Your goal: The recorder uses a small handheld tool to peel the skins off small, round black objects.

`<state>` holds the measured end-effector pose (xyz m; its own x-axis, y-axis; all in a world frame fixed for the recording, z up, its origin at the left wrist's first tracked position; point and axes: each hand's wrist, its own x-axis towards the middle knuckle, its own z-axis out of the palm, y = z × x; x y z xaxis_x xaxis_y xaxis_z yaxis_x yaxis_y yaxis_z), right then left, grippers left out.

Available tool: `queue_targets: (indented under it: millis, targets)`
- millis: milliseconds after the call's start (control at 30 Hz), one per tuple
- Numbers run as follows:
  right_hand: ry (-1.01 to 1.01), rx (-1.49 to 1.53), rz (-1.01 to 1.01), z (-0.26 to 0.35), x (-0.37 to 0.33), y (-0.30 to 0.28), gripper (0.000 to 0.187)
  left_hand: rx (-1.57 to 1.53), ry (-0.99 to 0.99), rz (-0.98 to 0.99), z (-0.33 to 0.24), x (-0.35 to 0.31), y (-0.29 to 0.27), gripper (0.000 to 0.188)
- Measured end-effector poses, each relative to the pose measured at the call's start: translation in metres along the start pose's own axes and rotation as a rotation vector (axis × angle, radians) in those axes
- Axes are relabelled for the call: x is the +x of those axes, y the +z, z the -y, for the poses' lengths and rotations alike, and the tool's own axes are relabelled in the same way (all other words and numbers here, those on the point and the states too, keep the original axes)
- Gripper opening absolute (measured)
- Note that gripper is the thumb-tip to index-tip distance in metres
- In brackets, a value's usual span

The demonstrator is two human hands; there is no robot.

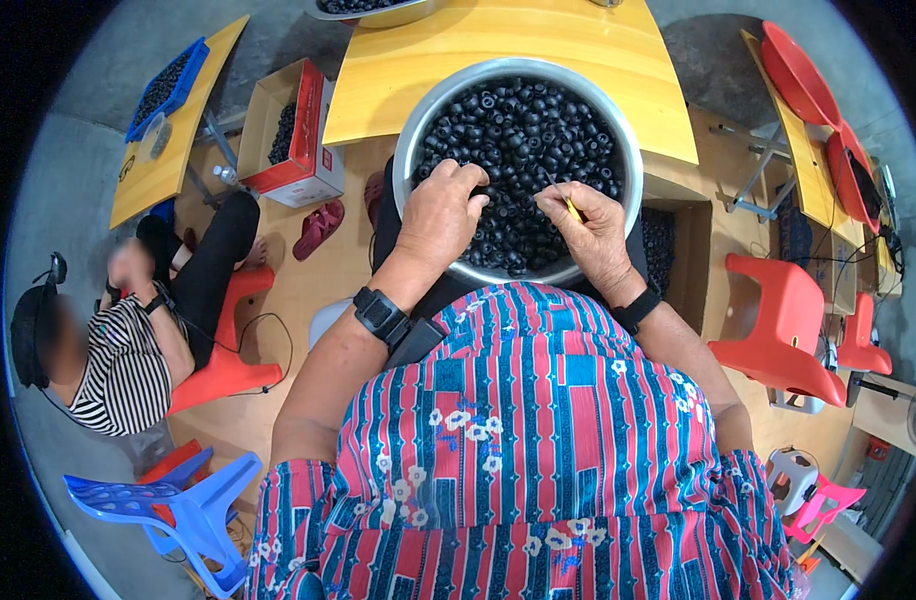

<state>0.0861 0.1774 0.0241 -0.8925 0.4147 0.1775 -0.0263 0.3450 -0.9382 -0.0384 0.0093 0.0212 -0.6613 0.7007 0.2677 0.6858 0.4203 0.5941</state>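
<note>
A wide metal basin (407,160) sits at my lap, against the table's near edge. It is filled with small round black pieces (523,125), some showing a ring-shaped opening. My left hand (441,215) is over the left part of the pile, fingers curled down toward the pieces. What its fingertips pinch, if anything, is hidden. On the right, my right hand (590,225) grips a slim tool with a yellow handle (574,211). The tool's thin metal end points up and left over the pieces; its exact kind is unclear.
Beyond the basin stands a yellow wooden table (618,60) with another metal basin (378,14). A cardboard box (294,140) is at left, near a seated person (128,360). An open carton (690,260) and a red stool (778,315) stand right; a blue chair (193,515) stands lower left.
</note>
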Motion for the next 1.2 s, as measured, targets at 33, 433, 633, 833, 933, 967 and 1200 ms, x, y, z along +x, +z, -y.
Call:
queue_targets:
  millis: [33, 433, 633, 833, 933, 967, 1200]
  targets:
    - [0.004, -0.024, 0.013, 0.000, 0.000, -0.001, 0.012, -0.002, 0.003, 0.001, 0.001, 0.001, 0.001, 0.021]
    - [0.025, -0.053, 0.102, -0.005, 0.001, 0.001, 0.018, -0.338, 0.065, 0.087, -0.028, -0.002, -0.015, 0.019]
    - [0.010, -0.065, 0.145, -0.003, 0.001, 0.000, 0.017, -0.514, -0.025, 0.065, -0.025, -0.005, -0.006, 0.016]
    - [-0.031, -0.105, 0.170, 0.002, -0.001, -0.001, 0.015, -0.832, -0.202, 0.133, -0.022, -0.011, 0.004, 0.016]
    - [-0.041, -0.121, 0.171, 0.006, 0.001, -0.002, 0.014, -0.958, -0.255, 0.162, -0.022, -0.011, 0.004, 0.016]
    - [-0.040, -0.122, 0.171, 0.006, 0.000, -0.001, 0.014, -1.011, -0.286, 0.183, -0.023, -0.011, 0.004, 0.017]
    - [-0.054, -0.103, 0.153, 0.005, -0.001, -0.001, 0.018, -1.288, -0.456, 0.289, -0.013, -0.020, 0.014, 0.025]
